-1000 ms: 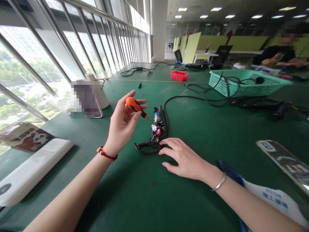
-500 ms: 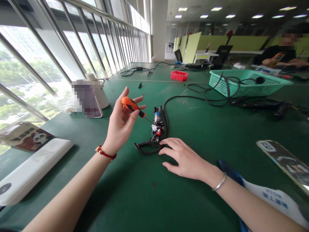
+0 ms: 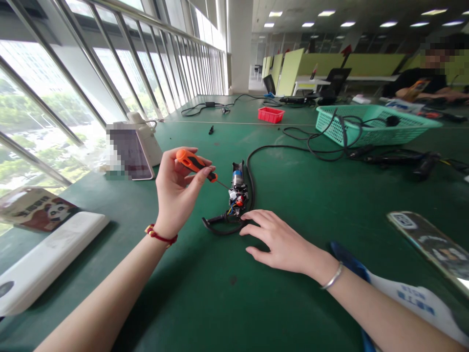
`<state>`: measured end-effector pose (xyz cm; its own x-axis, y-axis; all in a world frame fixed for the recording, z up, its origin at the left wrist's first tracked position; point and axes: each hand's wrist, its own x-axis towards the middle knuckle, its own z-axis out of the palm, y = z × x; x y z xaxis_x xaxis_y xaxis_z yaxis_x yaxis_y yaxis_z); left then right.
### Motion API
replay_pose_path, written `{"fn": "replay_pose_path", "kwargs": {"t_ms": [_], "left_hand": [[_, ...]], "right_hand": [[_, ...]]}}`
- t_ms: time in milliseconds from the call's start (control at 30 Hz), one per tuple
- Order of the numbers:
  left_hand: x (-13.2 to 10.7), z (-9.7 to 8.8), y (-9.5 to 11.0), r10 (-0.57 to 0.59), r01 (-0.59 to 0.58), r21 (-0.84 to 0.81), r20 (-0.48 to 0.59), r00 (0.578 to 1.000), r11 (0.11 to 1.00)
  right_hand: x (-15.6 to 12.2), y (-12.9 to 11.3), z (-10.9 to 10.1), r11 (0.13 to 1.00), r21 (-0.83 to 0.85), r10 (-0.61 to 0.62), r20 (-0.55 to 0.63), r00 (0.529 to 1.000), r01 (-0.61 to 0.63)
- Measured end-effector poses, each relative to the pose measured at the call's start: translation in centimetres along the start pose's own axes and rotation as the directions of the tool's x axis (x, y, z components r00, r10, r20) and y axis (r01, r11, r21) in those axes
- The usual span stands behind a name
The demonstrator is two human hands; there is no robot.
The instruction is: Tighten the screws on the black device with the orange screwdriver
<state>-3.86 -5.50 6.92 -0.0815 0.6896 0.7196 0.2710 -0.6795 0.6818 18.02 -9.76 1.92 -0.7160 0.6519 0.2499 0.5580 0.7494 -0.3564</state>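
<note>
My left hand is closed round the orange and black handle of a screwdriver. Its thin shaft slants down to the right, the tip at or just beside an opened power tool body; contact cannot be made out. That body lies on the table with a blue and silver motor, a red part and coloured wires exposed. From its near end a black cable loops round and runs off to the right. My right hand rests with fingers spread, fingertips at the tool's near end.
A green basket with cables stands at the back right, near a small red tray. On the left are a propped phone, a white oblong device and a panda box. Another person sits far right.
My left hand has curled its fingers more tightly round the screwdriver and shifted slightly left and down. My right hand and the opened tool stay nearly in place.
</note>
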Motion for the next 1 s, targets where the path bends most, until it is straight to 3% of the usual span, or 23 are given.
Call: {"fn": "replay_pose_path", "kwargs": {"t_ms": [100, 167, 300, 400, 500, 567, 633, 733, 800, 900, 1000], "left_hand": [[-0.1, 0.1, 0.4, -0.009, 0.009, 0.008, -0.025, 1.0, 1.0], [-0.4, 0.3, 1.1, -0.009, 0.009, -0.006, -0.013, 1.0, 1.0], [-2.3, 1.7, 2.9, 0.062, -0.055, -0.04, 0.205, 0.977, 0.998], [-3.9, 3.0, 3.9, 0.192, -0.185, -0.058, 0.414, 0.89, 0.981], [-4.4, 3.5, 4.3, 0.313, -0.327, -0.069, 0.526, 0.791, 0.942], [-4.0, 3.3, 3.7, 0.334, -0.391, -0.026, 0.576, 0.746, 0.92], [-3.2, 2.7, 2.3, 0.297, -0.401, 0.038, 0.611, 0.734, 0.915], [-2.0, 1.7, -1.1, 0.125, -0.32, 0.279, 0.544, 0.83, 0.905], [-1.3, 1.4, -3.4, 0.011, -0.257, 0.43, 0.497, 0.868, 0.865], [-0.7, 1.7, -5.6, -0.099, -0.232, 0.529, 0.524, 0.846, 0.816], [-0.5, 2.4, -6.3, -0.159, -0.259, 0.545, 0.603, 0.781, 0.797]], "right_hand": [[0.1, 0.0, 0.0, 1.0, 0.022, -0.012, -0.064, 0.998, 0.013], [0.2, -0.1, 0.1, 0.998, 0.066, 0.002, -0.17, 0.985, 0.009], [0.1, -0.5, 0.1, 0.987, 0.161, 0.076, -0.465, 0.882, 0.0], [-0.2, -0.9, -0.1, 0.987, 0.159, 0.078, -0.572, 0.817, 0.017], [-0.3, -0.8, -0.7, 0.997, 0.07, 0.017, -0.656, 0.755, 0.039], [-0.4, -0.7, -1.2, 0.999, -0.021, -0.041, -0.664, 0.746, 0.036], [-0.4, -0.5, -1.6, 0.998, -0.054, -0.026, -0.662, 0.749, -0.013], [-0.3, -0.3, -1.9, 0.996, 0.033, 0.08, -0.685, 0.724, -0.079], [-0.3, -0.1, -2.0, 0.991, 0.105, 0.132, -0.706, 0.696, -0.081], [-0.3, 0.2, -1.8, 0.982, 0.161, 0.187, -0.706, 0.683, -0.103], [-0.4, 0.4, -1.8, 0.977, 0.182, 0.209, -0.683, 0.7, -0.114]]}}
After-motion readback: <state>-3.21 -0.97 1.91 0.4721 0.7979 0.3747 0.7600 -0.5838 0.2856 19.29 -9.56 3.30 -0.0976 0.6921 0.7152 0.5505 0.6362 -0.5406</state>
